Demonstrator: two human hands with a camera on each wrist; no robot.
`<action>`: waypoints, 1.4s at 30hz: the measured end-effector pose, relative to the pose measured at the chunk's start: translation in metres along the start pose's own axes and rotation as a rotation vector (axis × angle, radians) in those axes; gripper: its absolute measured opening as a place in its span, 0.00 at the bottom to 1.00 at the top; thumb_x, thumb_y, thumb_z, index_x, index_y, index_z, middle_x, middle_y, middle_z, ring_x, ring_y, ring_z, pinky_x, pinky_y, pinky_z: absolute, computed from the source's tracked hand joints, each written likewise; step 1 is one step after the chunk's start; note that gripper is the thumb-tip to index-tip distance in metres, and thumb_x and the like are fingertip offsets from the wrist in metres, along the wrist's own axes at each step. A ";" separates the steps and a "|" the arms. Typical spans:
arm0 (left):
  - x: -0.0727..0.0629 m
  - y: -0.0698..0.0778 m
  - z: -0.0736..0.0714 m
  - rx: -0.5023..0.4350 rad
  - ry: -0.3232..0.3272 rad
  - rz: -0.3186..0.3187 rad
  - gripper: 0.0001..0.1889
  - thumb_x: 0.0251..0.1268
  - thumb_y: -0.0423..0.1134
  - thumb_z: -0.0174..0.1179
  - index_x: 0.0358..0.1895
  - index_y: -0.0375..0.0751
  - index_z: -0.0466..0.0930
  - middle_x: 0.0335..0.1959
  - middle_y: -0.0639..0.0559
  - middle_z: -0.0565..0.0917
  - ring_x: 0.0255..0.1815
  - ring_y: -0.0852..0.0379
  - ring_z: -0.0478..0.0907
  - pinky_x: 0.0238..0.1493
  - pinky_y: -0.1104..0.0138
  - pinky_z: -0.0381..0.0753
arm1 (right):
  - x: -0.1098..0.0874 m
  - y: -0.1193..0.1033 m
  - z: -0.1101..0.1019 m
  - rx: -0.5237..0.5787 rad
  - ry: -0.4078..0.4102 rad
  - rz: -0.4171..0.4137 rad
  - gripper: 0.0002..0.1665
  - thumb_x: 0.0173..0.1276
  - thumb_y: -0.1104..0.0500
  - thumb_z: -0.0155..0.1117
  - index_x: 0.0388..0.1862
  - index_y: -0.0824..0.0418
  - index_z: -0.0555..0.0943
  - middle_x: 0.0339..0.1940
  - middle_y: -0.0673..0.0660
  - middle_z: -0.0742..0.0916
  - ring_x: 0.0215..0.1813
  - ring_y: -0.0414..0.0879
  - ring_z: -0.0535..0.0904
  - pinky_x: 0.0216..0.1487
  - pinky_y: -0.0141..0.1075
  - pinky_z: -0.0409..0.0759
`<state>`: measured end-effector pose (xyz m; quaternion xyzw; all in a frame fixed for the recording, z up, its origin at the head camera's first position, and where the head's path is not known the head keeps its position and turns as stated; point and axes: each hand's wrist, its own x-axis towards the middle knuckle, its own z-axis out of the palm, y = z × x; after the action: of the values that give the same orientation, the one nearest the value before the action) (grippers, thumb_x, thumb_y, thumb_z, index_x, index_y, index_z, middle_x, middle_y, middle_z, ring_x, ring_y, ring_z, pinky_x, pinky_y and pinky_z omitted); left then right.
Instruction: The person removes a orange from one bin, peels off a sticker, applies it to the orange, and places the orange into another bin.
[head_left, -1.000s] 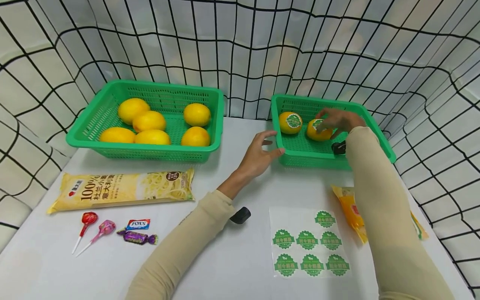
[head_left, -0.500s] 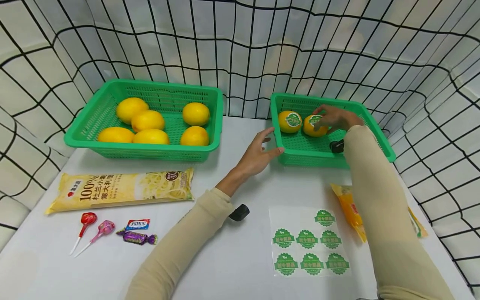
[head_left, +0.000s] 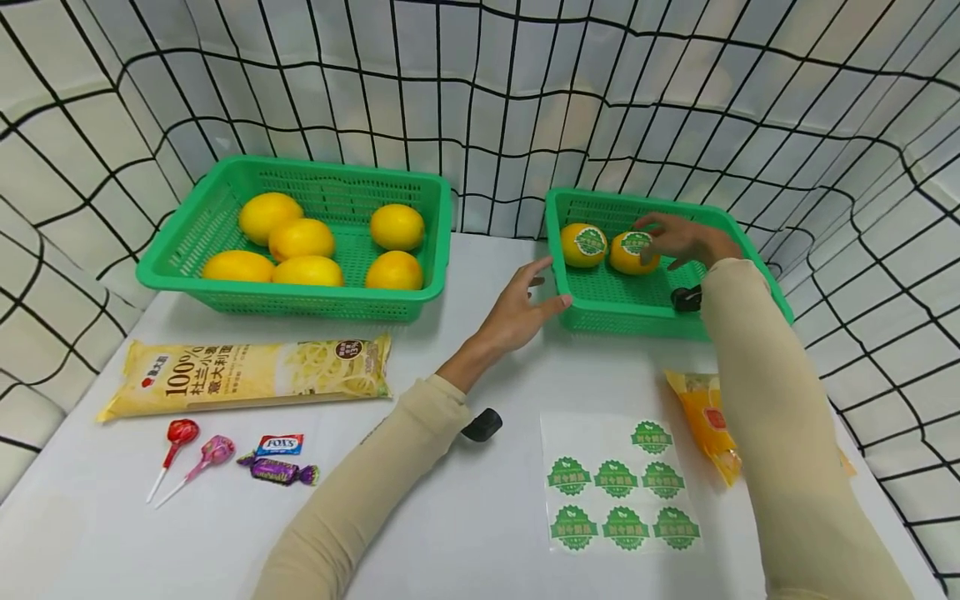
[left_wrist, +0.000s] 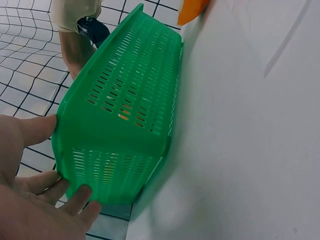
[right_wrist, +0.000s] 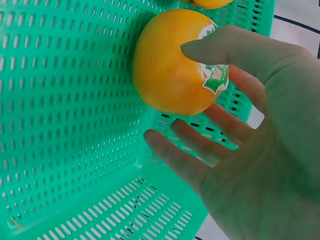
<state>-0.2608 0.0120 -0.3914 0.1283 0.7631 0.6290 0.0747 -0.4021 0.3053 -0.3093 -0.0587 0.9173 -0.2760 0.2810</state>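
Two green baskets stand at the back of the white table (head_left: 435,550): the left basket (head_left: 315,305) bears six plain yellow fruits (head_left: 397,227), the right basket (head_left: 615,317) two stickered fruits (head_left: 627,263), side by side toward its left end. The right hand (head_left: 684,239) is at the second of these — thumb overlapping the fruit, fingers loosely bent and parted; whether the thumb presses, I cannot tell. The left hand (head_left: 519,312), fingers spread, meets the right basket's near left corner with its thumb at the rim. Seven green stickers (head_left: 617,479), scalloped round the edge, remain on one thin, glossy sheet (head_left: 577,433). There are two lollipops (head_left: 182,431) with round heads on white sticks, two wrapped sweets (head_left: 276,471) — one flat, one twisted at its ends — one long, shiny pasta packet (head_left: 247,375) and an orange packet (head_left: 701,417) partly hidden by the right sleeve (head_left: 780,417). Both baskets are moulded plastic, pierced with rows of small slots; the fruits are smooth and rounded, the sleeves matte beige cloth. Black netting (head_left: 471,84) hangs in wavy squares before pale sheeting.
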 end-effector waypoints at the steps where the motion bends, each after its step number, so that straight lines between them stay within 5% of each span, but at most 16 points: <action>1: 0.000 0.000 0.000 0.002 -0.002 0.000 0.37 0.80 0.46 0.62 0.86 0.52 0.56 0.85 0.51 0.58 0.83 0.47 0.59 0.77 0.47 0.70 | -0.001 0.001 0.000 -0.010 0.004 -0.002 0.48 0.80 0.64 0.56 0.89 0.61 0.42 0.87 0.76 0.43 0.84 0.77 0.49 0.76 0.70 0.65; 13: -0.007 0.010 -0.019 0.133 -0.003 0.018 0.32 0.81 0.44 0.61 0.82 0.48 0.63 0.83 0.50 0.62 0.83 0.49 0.59 0.80 0.48 0.65 | -0.011 -0.012 0.006 -0.139 0.144 -0.110 0.44 0.82 0.54 0.59 0.87 0.62 0.51 0.85 0.75 0.55 0.81 0.77 0.54 0.77 0.71 0.59; 21: -0.036 0.033 -0.046 0.334 0.038 0.163 0.29 0.80 0.43 0.62 0.79 0.42 0.68 0.82 0.47 0.65 0.83 0.48 0.57 0.82 0.51 0.62 | -0.023 -0.025 0.017 -0.111 0.227 -0.179 0.44 0.82 0.49 0.59 0.87 0.59 0.53 0.87 0.70 0.57 0.83 0.73 0.55 0.78 0.70 0.60; 26: -0.064 0.051 -0.092 0.524 0.230 0.198 0.26 0.78 0.43 0.64 0.73 0.39 0.74 0.77 0.41 0.72 0.78 0.42 0.64 0.77 0.49 0.66 | -0.028 -0.033 0.025 -0.097 0.286 -0.243 0.43 0.81 0.49 0.60 0.87 0.60 0.55 0.86 0.69 0.60 0.83 0.72 0.58 0.77 0.69 0.61; 31: -0.097 0.055 -0.162 0.723 0.354 0.093 0.28 0.77 0.47 0.64 0.71 0.34 0.75 0.75 0.32 0.70 0.74 0.31 0.63 0.71 0.39 0.63 | -0.034 -0.044 0.030 -0.069 0.321 -0.340 0.42 0.81 0.50 0.61 0.85 0.60 0.57 0.85 0.67 0.63 0.82 0.70 0.59 0.78 0.68 0.62; 37: -0.133 0.044 -0.234 0.855 0.364 -0.127 0.35 0.78 0.56 0.59 0.72 0.30 0.72 0.76 0.24 0.65 0.74 0.20 0.56 0.68 0.29 0.58 | -0.040 -0.062 0.035 -0.069 0.329 -0.405 0.40 0.82 0.50 0.61 0.85 0.58 0.59 0.84 0.65 0.64 0.82 0.69 0.61 0.77 0.66 0.64; 42: -0.148 0.037 -0.266 0.836 0.274 -0.221 0.37 0.79 0.57 0.57 0.69 0.22 0.71 0.74 0.19 0.63 0.75 0.16 0.50 0.68 0.27 0.57 | -0.038 -0.078 0.045 -0.075 0.319 -0.427 0.40 0.81 0.50 0.62 0.84 0.58 0.60 0.84 0.63 0.65 0.82 0.67 0.61 0.78 0.65 0.63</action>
<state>-0.1888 -0.2742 -0.3094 -0.0194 0.9636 0.2661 -0.0186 -0.3491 0.2287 -0.2798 -0.2171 0.9264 -0.3005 0.0658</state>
